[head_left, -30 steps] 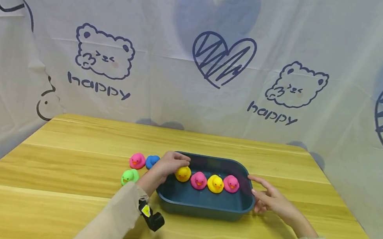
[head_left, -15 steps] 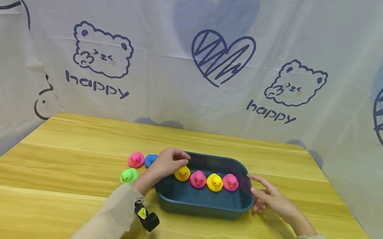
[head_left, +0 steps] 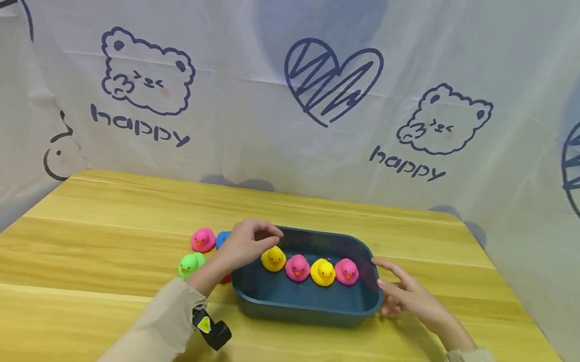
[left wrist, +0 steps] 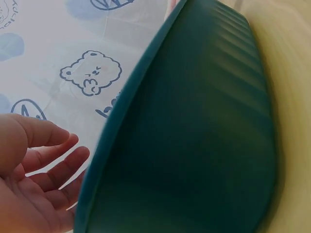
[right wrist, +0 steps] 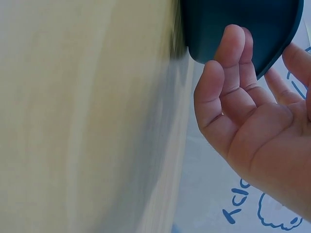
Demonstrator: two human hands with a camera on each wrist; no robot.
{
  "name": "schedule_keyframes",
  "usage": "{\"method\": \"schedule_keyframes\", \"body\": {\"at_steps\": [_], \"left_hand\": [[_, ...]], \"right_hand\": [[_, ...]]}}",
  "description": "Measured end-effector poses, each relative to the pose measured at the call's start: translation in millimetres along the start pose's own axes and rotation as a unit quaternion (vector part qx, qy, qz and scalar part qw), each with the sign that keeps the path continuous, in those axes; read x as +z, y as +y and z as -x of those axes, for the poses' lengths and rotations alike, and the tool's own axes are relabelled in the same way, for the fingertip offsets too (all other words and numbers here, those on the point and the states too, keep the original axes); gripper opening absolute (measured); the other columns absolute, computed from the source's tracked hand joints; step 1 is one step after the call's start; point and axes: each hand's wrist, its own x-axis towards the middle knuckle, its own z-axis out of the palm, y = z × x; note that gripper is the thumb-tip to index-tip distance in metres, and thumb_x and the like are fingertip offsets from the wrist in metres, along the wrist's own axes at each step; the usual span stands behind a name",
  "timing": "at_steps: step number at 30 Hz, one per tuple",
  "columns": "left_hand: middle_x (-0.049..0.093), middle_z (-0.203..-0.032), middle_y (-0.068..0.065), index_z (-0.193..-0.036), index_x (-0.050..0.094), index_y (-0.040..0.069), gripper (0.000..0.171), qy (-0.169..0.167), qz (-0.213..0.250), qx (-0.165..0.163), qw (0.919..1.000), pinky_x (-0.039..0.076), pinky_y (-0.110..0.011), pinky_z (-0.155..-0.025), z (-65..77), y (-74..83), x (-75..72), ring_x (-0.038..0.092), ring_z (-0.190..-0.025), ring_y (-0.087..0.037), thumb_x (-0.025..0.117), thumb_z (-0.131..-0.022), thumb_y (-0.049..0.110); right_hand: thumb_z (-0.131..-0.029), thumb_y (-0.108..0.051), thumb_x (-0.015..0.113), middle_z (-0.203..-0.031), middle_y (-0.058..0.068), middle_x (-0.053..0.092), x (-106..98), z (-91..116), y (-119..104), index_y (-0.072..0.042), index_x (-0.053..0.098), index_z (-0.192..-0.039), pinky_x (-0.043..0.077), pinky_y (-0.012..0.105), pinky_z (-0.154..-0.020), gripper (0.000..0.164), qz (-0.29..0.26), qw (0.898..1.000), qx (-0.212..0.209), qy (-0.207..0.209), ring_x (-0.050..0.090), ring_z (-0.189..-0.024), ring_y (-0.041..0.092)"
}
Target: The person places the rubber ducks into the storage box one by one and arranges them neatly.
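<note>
A dark teal plastic tub (head_left: pixel 301 315) sits on the table with a row of rubber ducks inside: a yellow duck (head_left: pixel 273 259), a pink duck (head_left: pixel 297 268), another yellow duck (head_left: pixel 323 273) and another pink duck (head_left: pixel 346 272). Over the tub's left end hovers my left hand (head_left: pixel 247 243), fingers loosely bent, nothing between them; the left wrist view shows its palm beside the rim. My right hand (head_left: pixel 408 296) rests at the tub's right end, its fairly straight fingers (right wrist: pixel 233 53) against the outer wall and rim.
Left of the tub, a pink duck (head_left: pixel 203 240), a green duck (head_left: pixel 191 265) and a blue duck (head_left: pixel 222 238) lie on the wooden table (head_left: pixel 100 243). A red piece (head_left: pixel 227 279) shows partly behind my left wrist. A printed cloth (head_left: pixel 234 103) hangs behind the table.
My left hand has drawn back leftward and slightly up from the leftmost yellow duck, which now shows more fully. My right hand keeps its place at the tub. The head view has shifted slightly.
</note>
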Motion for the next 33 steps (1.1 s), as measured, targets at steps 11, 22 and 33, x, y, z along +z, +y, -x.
{"method": "schedule_keyframes", "body": {"at_steps": [11,22,33], "left_hand": [[0.063,-0.095,-0.009,-0.096,0.066,0.003,0.014,0.007,0.009,0.049,0.9987,0.048,-0.029,-0.072,5.0,-7.3,-7.7,0.057,-0.08,-0.019,0.06,-0.085,0.008],[0.063,-0.092,-0.006,-0.096,0.066,0.004,0.013,0.017,-0.001,0.052,0.9985,0.047,-0.027,-0.066,14.2,-13.1,-20.8,0.054,-0.077,-0.019,0.06,-0.085,0.01],[0.063,-0.092,-0.012,-0.094,0.066,0.002,0.013,0.036,0.003,0.069,0.997,0.048,-0.028,-0.062,25.3,-22.1,-37.3,0.057,-0.073,-0.024,0.059,-0.085,0.008]], "right_hand": [[-0.096,-0.02,0.043,-0.066,0.018,0.056,1,1,-5,-0.004,0.016,-0.141,0.045,0.027,-0.05,0.055,0.002,1.0,-0.002,-0.002,0.057,-0.057,0.021],[-0.096,-0.02,0.043,-0.066,0.018,0.056,2,3,-6,-0.004,0.016,-0.141,0.044,0.026,-0.05,0.055,0.004,1.0,0.009,0.0,0.057,-0.057,0.022],[-0.095,-0.023,0.044,-0.065,0.018,0.057,1,2,-3,-0.005,0.016,-0.141,0.046,0.028,-0.051,0.056,0.005,1.0,0.01,0.0,0.058,-0.057,0.022]]}}
